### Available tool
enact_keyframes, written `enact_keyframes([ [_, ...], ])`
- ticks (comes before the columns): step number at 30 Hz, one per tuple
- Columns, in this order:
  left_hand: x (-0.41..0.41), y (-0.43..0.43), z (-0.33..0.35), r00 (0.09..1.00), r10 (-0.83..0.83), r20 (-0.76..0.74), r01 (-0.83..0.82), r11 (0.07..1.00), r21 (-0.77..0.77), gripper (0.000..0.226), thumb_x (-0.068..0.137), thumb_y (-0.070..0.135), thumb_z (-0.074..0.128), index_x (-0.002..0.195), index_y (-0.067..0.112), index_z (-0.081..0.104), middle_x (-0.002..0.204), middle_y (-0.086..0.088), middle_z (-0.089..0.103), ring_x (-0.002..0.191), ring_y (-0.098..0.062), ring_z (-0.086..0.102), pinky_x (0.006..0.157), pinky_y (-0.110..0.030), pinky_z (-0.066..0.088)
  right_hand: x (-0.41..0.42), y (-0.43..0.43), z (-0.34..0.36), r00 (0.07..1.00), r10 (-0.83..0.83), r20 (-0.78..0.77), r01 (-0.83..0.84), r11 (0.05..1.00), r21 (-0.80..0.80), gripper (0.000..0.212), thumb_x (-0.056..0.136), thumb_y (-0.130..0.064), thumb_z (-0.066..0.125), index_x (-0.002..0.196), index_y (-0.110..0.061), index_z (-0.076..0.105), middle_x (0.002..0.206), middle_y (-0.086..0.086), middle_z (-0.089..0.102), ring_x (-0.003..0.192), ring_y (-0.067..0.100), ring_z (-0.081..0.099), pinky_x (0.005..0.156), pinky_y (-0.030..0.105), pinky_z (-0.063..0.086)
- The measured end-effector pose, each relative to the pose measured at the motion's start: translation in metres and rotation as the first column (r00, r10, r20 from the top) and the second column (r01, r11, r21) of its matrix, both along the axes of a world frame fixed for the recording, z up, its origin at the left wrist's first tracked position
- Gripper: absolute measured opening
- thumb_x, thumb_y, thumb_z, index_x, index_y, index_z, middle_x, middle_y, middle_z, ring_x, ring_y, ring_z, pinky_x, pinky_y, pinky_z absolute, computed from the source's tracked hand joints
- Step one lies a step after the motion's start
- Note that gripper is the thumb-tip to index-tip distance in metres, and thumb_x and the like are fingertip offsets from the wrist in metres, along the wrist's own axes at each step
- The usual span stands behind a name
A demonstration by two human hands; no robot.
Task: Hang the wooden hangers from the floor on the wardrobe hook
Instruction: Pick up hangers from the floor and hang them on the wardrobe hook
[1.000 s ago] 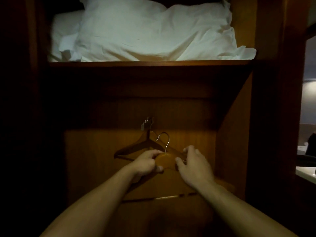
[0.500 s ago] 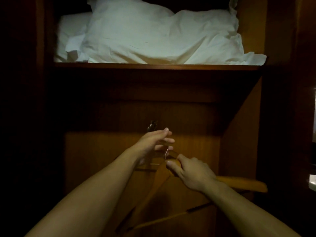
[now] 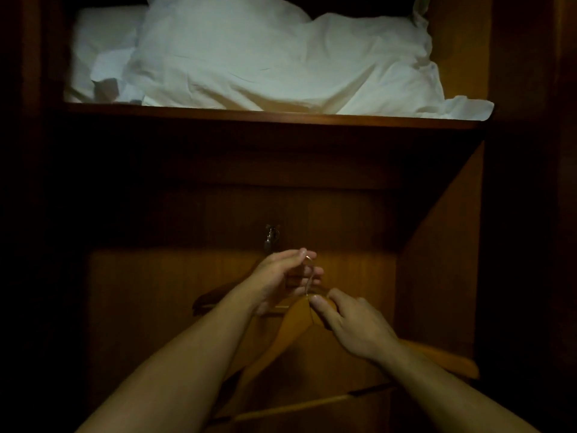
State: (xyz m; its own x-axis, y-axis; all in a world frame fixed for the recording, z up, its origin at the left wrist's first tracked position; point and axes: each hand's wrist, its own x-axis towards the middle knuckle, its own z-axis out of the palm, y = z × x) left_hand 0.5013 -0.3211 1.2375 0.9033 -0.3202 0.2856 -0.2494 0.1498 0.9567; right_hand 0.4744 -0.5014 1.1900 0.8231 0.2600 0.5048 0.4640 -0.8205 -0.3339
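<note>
A: Hanger position?
B: Held up before wardrobe back, tilted, just below and right of hook; not on it.
A: Left grip?
B: Pinching the hanger's wire between thumb and fingers, near hook, apart.
A: Right grip?
B: Closed on the wooden neck, thumb on top.
A: Elsewhere?
B: Second hanger dim behind left grip; pillow on shelf above.

I can read no words, labels, brands or numbers here; the light is dim, and the hanger, the hook and the pillow show me no lettering.
</note>
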Motion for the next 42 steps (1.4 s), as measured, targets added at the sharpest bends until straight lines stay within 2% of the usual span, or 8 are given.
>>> enact_keyframes([
  [4, 0.013, 0.028, -0.017, 0.999, 0.029, 0.013, -0.032, 0.923, 0.383, 0.053, 0.084, 0.056, 0.063, 0.125, 0.022, 0.062, 0.088, 0.001, 0.069, 0.069, -0.012, 0.062, 0.061, -0.021, 0.046, 0.015, 0.0, 0.01, 0.999, -0.046, 0.005, 0.044, 0.986, 0.163, 0.054, 0.084, -0.076, 0.021, 0.085, -0.031, 0.051, 0.073, -0.005, 0.062, 0.066, 0.012, 0.06, 0.064, 0.035, 0.05],
  [7, 0.024, 0.049, -0.028, 0.998, -0.009, 0.064, -0.026, 0.851, 0.524, 0.034, 0.088, 0.051, 0.064, 0.107, 0.023, 0.07, 0.102, -0.003, 0.072, 0.09, -0.019, 0.069, 0.079, -0.03, 0.053, 0.022, 0.004, 0.024, 0.996, -0.091, 0.023, 0.085, 0.977, 0.196, 0.049, 0.091, -0.068, 0.026, 0.086, -0.028, 0.053, 0.071, -0.003, 0.06, 0.062, 0.013, 0.058, 0.059, 0.031, 0.046],
  [14, 0.045, 0.067, -0.032, 0.981, 0.027, 0.19, -0.106, 0.902, 0.42, 0.024, 0.101, 0.029, 0.053, 0.088, 0.011, 0.063, 0.078, -0.006, 0.063, 0.062, -0.012, 0.054, 0.058, -0.021, 0.043, 0.047, 0.025, 0.043, 0.99, -0.125, -0.06, 0.133, 0.982, 0.137, 0.051, 0.095, -0.068, 0.028, 0.103, -0.022, 0.051, 0.085, -0.002, 0.061, 0.074, 0.012, 0.06, 0.058, 0.025, 0.044],
  [18, 0.062, 0.073, -0.038, 0.973, 0.09, 0.213, -0.181, 0.868, 0.463, 0.027, 0.102, 0.031, 0.051, 0.085, 0.013, 0.062, 0.075, -0.002, 0.063, 0.061, -0.011, 0.054, 0.057, -0.022, 0.042, 0.064, 0.012, 0.037, 0.965, -0.16, -0.209, 0.163, 0.987, -0.001, 0.053, 0.095, -0.067, 0.033, 0.115, -0.019, 0.045, 0.103, 0.0, 0.06, 0.087, 0.014, 0.059, 0.069, 0.027, 0.047],
  [22, 0.083, 0.077, -0.042, 0.958, 0.142, 0.251, -0.257, 0.812, 0.523, 0.026, 0.101, 0.037, 0.051, 0.087, 0.018, 0.064, 0.078, 0.0, 0.065, 0.065, -0.009, 0.056, 0.061, -0.024, 0.043, 0.087, 0.0, 0.022, 0.95, -0.122, -0.288, 0.125, 0.992, -0.008, 0.04, 0.1, -0.057, 0.035, 0.106, -0.021, 0.049, 0.095, -0.004, 0.058, 0.085, 0.012, 0.058, 0.071, 0.025, 0.047],
  [31, 0.125, 0.071, -0.042, 0.931, 0.285, 0.226, -0.357, 0.838, 0.412, 0.035, 0.092, 0.049, 0.058, 0.094, 0.016, 0.068, 0.084, -0.003, 0.068, 0.08, -0.015, 0.063, 0.078, -0.03, 0.049, 0.148, -0.003, 0.03, 0.984, 0.012, -0.175, -0.021, 0.999, -0.046, 0.03, 0.104, -0.043, 0.039, 0.12, -0.019, 0.045, 0.106, 0.003, 0.065, 0.082, 0.016, 0.06, 0.068, 0.029, 0.046],
  [38, 0.143, 0.068, -0.029, 0.906, 0.385, 0.173, -0.422, 0.818, 0.391, 0.026, 0.103, 0.024, 0.048, 0.083, 0.015, 0.061, 0.053, 0.01, 0.055, 0.043, 0.0, 0.046, 0.046, -0.016, 0.035, 0.184, 0.006, 0.036, 0.988, 0.091, -0.123, -0.099, 0.993, -0.063, 0.024, 0.104, -0.042, 0.039, 0.119, -0.023, 0.044, 0.097, -0.003, 0.056, 0.079, 0.009, 0.055, 0.061, 0.021, 0.041],
  [42, 0.146, 0.072, -0.024, 0.882, 0.429, 0.194, -0.471, 0.792, 0.389, 0.027, 0.102, 0.027, 0.05, 0.079, 0.021, 0.061, 0.061, 0.01, 0.059, 0.058, -0.007, 0.05, 0.059, -0.025, 0.037, 0.199, 0.014, 0.035, 0.988, 0.113, -0.103, -0.119, 0.991, -0.054, 0.027, 0.104, -0.041, 0.039, 0.119, -0.02, 0.046, 0.101, 0.002, 0.061, 0.088, 0.017, 0.06, 0.074, 0.034, 0.048],
])
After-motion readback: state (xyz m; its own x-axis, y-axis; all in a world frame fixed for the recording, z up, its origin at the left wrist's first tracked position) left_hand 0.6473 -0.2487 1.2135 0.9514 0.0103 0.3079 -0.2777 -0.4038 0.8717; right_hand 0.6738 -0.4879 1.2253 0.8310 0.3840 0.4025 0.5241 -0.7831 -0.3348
